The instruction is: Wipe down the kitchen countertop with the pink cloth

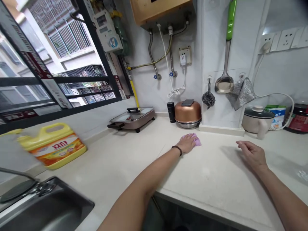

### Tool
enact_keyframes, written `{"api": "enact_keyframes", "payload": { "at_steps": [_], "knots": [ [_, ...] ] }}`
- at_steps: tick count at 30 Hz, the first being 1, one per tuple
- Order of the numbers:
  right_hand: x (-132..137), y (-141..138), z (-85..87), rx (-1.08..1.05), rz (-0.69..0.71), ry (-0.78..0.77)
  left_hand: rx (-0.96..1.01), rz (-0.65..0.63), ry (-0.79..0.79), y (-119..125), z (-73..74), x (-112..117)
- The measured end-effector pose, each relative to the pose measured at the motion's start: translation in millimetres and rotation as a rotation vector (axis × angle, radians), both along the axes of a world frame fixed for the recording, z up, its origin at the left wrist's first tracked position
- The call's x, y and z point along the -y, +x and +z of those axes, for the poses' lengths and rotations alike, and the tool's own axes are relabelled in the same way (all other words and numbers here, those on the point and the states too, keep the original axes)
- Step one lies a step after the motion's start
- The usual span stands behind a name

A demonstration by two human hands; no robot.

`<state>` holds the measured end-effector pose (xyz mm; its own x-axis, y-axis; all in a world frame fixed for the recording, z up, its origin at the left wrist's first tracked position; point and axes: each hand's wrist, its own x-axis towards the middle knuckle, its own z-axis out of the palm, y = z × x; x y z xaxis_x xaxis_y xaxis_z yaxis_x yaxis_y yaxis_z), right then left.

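A purple cloth (196,140) lies on the white countertop (130,154), pressed down under my left hand (188,143). The fingers of that hand rest over the cloth and hold it against the surface; a dark braided bracelet (177,149) circles the wrist. Off to the right, my right hand (253,155) hovers above the counter, casting a shadow. Its fingers are curled in, and nothing shows in them. Just behind the cloth stands a copper-coloured domed pot (187,112) on a steel base, with a dark flat phone-like object (187,102) on top.
A lidded electric pan (134,118) and a black cylinder (171,112) stand by the back wall. At left are a yellow detergent jug (57,146) and the sink (53,208). A ladle (225,81) and scrubber (208,98) hang ahead; a small pot (257,118) stands right.
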<state>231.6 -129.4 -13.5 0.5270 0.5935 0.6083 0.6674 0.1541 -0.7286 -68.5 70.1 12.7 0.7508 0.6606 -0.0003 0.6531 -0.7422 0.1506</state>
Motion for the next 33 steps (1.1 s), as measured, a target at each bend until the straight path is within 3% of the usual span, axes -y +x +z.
{"api": "enact_keyframes", "payload": {
  "at_steps": [4, 12, 18, 26, 33],
  "knots": [
    [2.0, 4.6, -0.3, 0.024, 0.009, -0.016, 0.003, 0.068, 0.023, 8.1, -2.6, -47.1],
    [10.9, -13.5, 14.2, 0.043, 0.051, -0.124, -0.012, 0.348, 0.076, -45.1, 1.3, -123.5],
    [7.2, -24.4, 14.1, 0.098, 0.119, -0.149, 0.005, 0.395, 0.092, -47.9, -0.7, -165.4],
    [11.6, -16.5, 9.2, 0.126, 0.131, -0.173, 0.034, 0.467, 0.101, -55.3, -5.5, -202.5],
    [10.9, -14.2, 8.4, 0.102, 0.123, -0.179, 0.009, 0.608, 0.105, -115.5, -3.2, -200.1]
  ]
}}
